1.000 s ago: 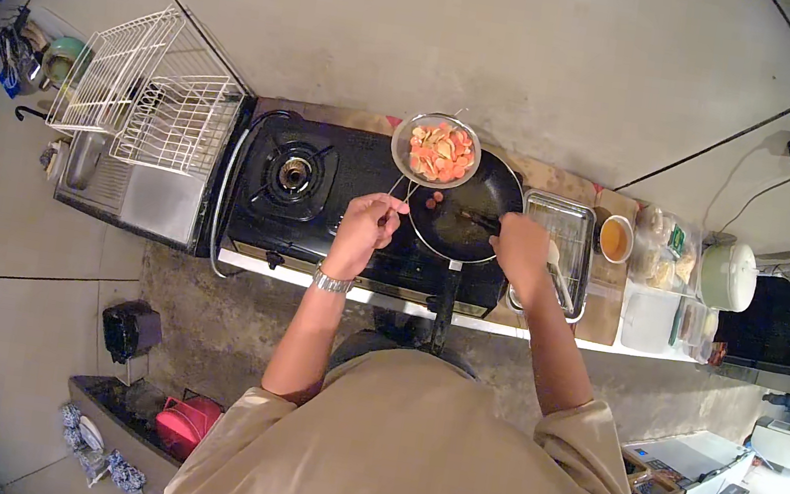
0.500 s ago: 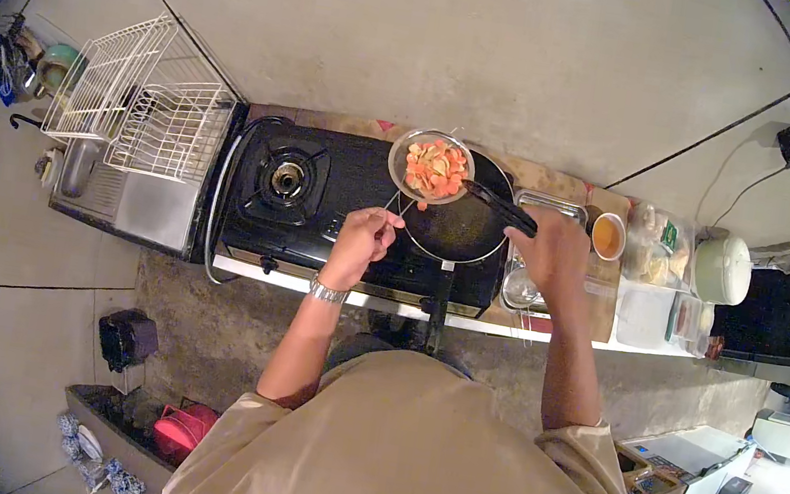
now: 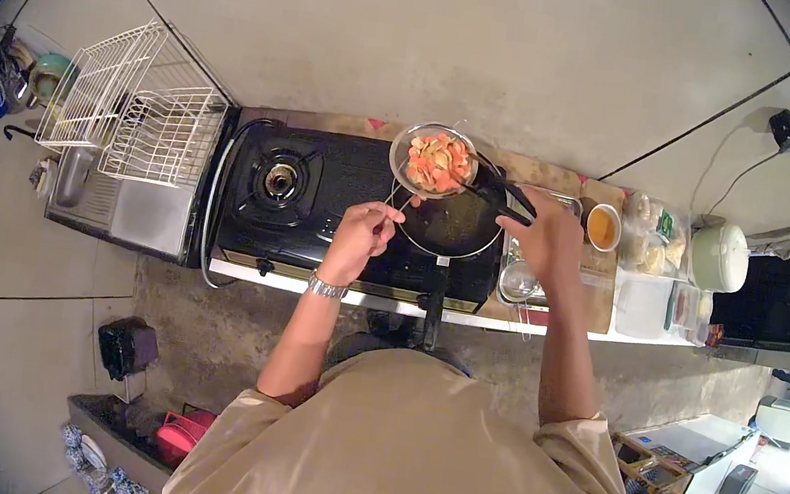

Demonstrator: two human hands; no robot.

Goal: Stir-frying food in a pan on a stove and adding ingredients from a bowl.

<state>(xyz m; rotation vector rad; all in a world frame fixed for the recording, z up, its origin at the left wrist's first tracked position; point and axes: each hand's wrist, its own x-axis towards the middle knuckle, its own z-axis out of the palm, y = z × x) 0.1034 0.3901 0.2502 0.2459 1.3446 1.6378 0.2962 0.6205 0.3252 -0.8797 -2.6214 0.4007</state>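
Observation:
My left hand [image 3: 361, 242] is closed on the thin wire handle of a strainer [image 3: 397, 158], which hangs over the far side of a black frying pan [image 3: 447, 234]. Orange and pale slices [image 3: 439, 162], which look like cut carrot or sausage, fill the strainer. From the right, my right hand [image 3: 547, 240] grips black tongs [image 3: 496, 201], their arms spread somewhat and their tips at the strainer's right edge among the slices. A small orange piece shows just below the strainer. The pan's handle points toward me.
The pan sits on a black gas stove with an uncovered burner [image 3: 279, 180] at left. To the right are a metal tray [image 3: 563, 204], a cup of orange liquid [image 3: 604, 228], bagged food [image 3: 657, 233] and a pale green pot [image 3: 720, 257]. A white dish rack [image 3: 163, 134] stands by the sink.
The tongs' arms have spread apart and their tips reach farther into the slices. My right hand has shifted slightly left. My left hand and the strainer stay nearly in place.

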